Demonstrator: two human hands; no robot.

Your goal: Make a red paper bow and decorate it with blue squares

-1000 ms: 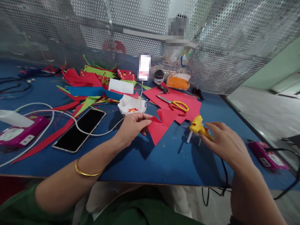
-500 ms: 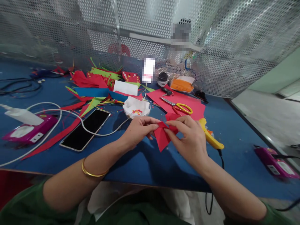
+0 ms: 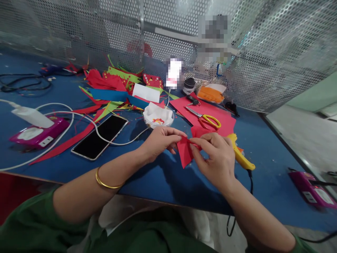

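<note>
Red paper caught between two hands

We see a folded piece of red paper point(image 3: 184, 155) right in the middle, between the two hands and above the blue table point(image 3: 168, 191). Its long way runs up and down for us: the sharp tip points to the near edge of the table, and the folded top is up where the fingers meet. No hand is nearer, because both of them touch it. The left hand point(image 3: 160, 142) pinches it from the left, thumb and fingers close together. The right hand point(image 3: 216, 154) comes from the other side, and its thumb and first finger are nipped together at the fold. We cannot tell how hard they squeeze, and the right hand hides some of the paper.

Just past the right hand, on its outer side, we see a yellow glue gun point(image 3: 244, 160) that no fingers hold. Farther back, the scissors point(image 3: 210, 121) lie on big red sheets point(image 3: 181, 104). A bowl with a white lining point(image 3: 155, 111) sits behind the left hand, and a dark phone point(image 3: 101, 137) lies to its left.
</note>
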